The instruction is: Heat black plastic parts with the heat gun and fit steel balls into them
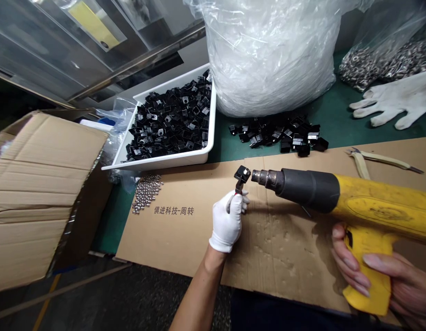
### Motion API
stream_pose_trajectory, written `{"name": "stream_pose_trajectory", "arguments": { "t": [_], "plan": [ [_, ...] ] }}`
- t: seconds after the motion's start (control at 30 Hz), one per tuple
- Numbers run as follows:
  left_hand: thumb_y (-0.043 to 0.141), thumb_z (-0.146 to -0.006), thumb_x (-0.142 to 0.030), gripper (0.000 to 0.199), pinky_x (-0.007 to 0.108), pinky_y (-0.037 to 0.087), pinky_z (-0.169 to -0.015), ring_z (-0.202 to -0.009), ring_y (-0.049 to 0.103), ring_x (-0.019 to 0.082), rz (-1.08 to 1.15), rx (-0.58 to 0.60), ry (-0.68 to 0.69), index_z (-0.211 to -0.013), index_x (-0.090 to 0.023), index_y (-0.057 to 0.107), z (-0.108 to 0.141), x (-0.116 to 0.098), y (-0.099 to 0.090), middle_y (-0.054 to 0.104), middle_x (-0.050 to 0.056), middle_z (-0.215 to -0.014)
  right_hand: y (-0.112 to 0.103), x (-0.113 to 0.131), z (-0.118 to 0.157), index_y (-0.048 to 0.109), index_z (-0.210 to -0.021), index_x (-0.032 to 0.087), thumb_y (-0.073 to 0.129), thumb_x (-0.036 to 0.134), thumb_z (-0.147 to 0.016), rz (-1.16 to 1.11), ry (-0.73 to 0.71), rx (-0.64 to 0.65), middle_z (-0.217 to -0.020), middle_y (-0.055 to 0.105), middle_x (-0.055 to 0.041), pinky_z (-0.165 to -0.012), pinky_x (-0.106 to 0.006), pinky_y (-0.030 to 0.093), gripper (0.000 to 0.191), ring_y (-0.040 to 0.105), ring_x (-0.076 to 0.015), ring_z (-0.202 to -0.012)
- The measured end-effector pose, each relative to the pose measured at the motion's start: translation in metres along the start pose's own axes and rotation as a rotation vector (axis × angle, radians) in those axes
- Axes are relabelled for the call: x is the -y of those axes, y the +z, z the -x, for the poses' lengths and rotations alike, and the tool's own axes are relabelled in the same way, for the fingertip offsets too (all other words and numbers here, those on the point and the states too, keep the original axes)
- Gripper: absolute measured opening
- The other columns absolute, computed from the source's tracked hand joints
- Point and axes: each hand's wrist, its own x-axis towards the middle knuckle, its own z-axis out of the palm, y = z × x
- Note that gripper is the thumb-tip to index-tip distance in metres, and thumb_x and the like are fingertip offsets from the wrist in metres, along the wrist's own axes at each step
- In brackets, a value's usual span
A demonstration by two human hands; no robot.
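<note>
My left hand [228, 220], in a white glove, is closed around a small dark metal tool [239, 187] with a bit of red showing at the grip; most of it is hidden by the fingers. At its tip sits a small black plastic part [241, 173] with a shiny metal piece on its right side. In my bare right hand [402, 280] is the handle of a yellow heat gun [381, 202]. The gun's stepped metal nozzle [268, 178] points left at the black part, a small gap away from it.
A white tray [164, 162] full of black parts stands behind, near loose black parts [285, 133] and a big plastic bag [271, 55]. Small metal pieces [147, 193] lie on the cardboard sheet [185, 243]. Cutters [388, 159] and a glove [399, 101] lie right; a carton [43, 193] stands left.
</note>
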Motion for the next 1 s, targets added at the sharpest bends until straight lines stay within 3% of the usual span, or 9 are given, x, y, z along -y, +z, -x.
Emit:
{"name": "stream_pose_trajectory", "arguments": {
  "t": [1.0],
  "plan": [
    [0.049,-0.105,-0.058,0.054,0.029,0.049,-0.068,-0.066,0.058,0.015,-0.002,0.002,-0.003,-0.11,-0.012,0.075,0.0003,0.0019,-0.0009,0.069,0.005,-0.08,-0.0076,-0.0025,0.0015,0.064,-0.128,0.033,0.067,0.041,-0.091,-0.003,0.008,0.017,-0.087,0.059,-0.0051,-0.054,-0.034,0.05,0.038,0.052,-0.0193,-0.06]
  ]
}}
